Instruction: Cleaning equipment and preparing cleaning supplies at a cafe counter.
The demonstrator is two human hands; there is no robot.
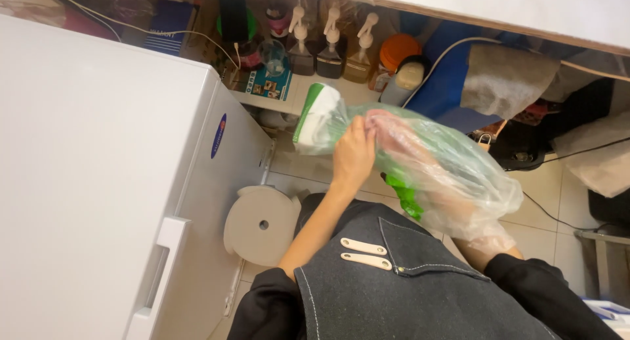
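Left hand (354,153): fingers curled and pinching the gathered film of a clear plastic bag (453,172), held in the air in front of the person's dark denim apron (407,287). The bag hangs above the tiled floor (558,182), just right of a white chest freezer (98,182).

Right hand (420,149): inside the bag, seen only through the film — whether its fingers are spread or closed cannot be told. A green object (403,195) shows through the bag's lower side.

A white-and-green package (318,117) sits at the bag's upper left end, touching the left hand's fingertips. A round white stool (259,225) stands below, beside the freezer. Pump bottles (328,44) line the shelf beyond.
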